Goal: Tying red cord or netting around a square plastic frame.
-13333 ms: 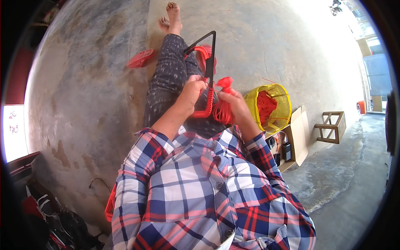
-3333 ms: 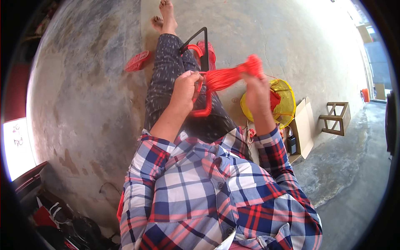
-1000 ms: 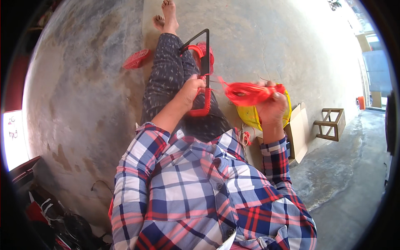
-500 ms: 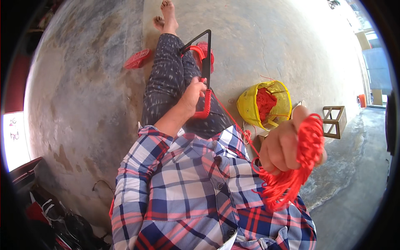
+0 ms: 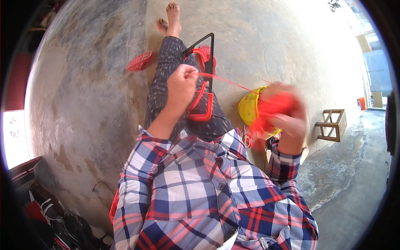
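Plaid shirt [image 5: 187, 183], long-sleeved, in large checks of white, navy and grey-blue crossed by red and pinkish bands; dark round buttons [image 5: 221, 186] run down the front, a plain white edge [image 5: 229, 241] showing near the bottom of the view. Left sleeve [image 5: 139, 175] mostly white and blue with red stripes, ending on the forearm; right sleeve [image 5: 285, 166] darker, navy and red at the cuff. Trousers [image 5: 161, 75] near-black, scattered with small pale flecks; left hand [image 5: 180, 85], right hand [image 5: 293, 121] and feet [image 5: 173, 18] bare, right hand motion-blurred.
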The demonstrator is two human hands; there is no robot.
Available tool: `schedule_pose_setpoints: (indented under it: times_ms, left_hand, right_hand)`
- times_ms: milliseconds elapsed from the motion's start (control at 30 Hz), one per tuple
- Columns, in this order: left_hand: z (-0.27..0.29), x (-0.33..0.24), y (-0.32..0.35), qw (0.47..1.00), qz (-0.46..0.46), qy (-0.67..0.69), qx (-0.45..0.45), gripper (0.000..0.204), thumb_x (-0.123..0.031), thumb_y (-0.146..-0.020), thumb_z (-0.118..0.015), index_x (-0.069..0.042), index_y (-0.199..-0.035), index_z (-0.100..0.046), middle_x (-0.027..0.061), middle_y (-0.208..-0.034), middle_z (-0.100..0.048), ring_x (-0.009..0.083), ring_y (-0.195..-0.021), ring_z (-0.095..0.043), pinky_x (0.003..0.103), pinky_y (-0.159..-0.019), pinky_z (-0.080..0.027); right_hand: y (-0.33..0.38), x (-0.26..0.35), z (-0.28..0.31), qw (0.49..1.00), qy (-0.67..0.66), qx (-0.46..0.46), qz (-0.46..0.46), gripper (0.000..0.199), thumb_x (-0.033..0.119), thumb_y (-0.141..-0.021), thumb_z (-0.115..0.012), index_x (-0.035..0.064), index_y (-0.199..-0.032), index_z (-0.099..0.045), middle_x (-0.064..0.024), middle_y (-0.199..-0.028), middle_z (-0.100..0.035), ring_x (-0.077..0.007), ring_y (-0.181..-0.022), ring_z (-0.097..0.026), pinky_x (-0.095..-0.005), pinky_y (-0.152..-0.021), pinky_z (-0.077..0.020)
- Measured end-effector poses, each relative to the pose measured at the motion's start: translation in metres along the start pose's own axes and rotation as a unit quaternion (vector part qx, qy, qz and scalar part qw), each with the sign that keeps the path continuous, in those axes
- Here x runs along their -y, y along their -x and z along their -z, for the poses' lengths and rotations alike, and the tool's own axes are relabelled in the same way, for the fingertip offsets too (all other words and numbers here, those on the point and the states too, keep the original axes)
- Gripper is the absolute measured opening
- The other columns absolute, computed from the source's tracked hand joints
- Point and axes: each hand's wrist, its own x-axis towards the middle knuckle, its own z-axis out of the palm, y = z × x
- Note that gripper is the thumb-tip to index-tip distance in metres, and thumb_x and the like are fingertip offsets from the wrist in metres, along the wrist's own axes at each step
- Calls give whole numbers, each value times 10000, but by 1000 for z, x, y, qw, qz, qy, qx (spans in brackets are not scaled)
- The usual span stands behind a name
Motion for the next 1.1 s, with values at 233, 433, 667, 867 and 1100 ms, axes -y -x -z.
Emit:
schedule_pose_setpoints:
  times_ms: [233, 433, 667, 867, 1100]
  left_hand:
    - [3, 39, 22, 965, 155, -141, 156, 354, -328, -954, -526, 9, -889, -610, 101, -746, -656, 170, -568, -631, 292, -573, -477]
    - [10, 9, 9, 990, -10, -141, -21, 241, -209, -949, -532, -17, -806, -565, 71, -633, -573, 130, -597, -568, 313, -547, -438]
    - [-10, -62, 16, 870, 268, 396, 123, 125, -195, -949, -549, -79, -907, -572, 26, -860, -622, 34, -565, -503, 208, -444, -388]
    - [-3, -17, 12, 879, 285, 328, 197, 151, -191, -920, -583, -47, -876, -572, 20, -809, -604, 48, -536, -466, 182, -485, -391]
    - [-11, 2, 15, 930, 245, 216, 167, 91, -148, -889, -603, -85, -829, -577, -20, -731, -563, 30, -581, -456, 167, -541, -374]
  right_hand:
    - [-4, -142, -35, 916, 342, 135, -163, 307, 8, -734, -654, 31, -1040, -655, -79, -875, -640, -206, -823, -640, -314, -728, -499]
    - [9, -160, -48, 955, -81, -116, -262, 296, 50, -805, -692, 8, -1080, -591, -51, -924, -662, -141, -825, -634, -283, -716, -510]
    - [-7, -100, -56, 959, 279, -48, -28, 267, 122, -821, -680, 38, -1054, -580, -82, -1038, -614, -225, -917, -639, -360, -827, -483]
    - [7, -27, 40, 873, -444, -198, -30, 179, 218, -945, -518, 80, -833, -507, 36, -645, -392, -89, -552, -353, -272, -562, -337]
    - [29, -60, 75, 899, -292, -328, -1, 193, 242, -944, -526, 93, -821, -516, 23, -638, -411, -96, -554, -369, -265, -504, -303]
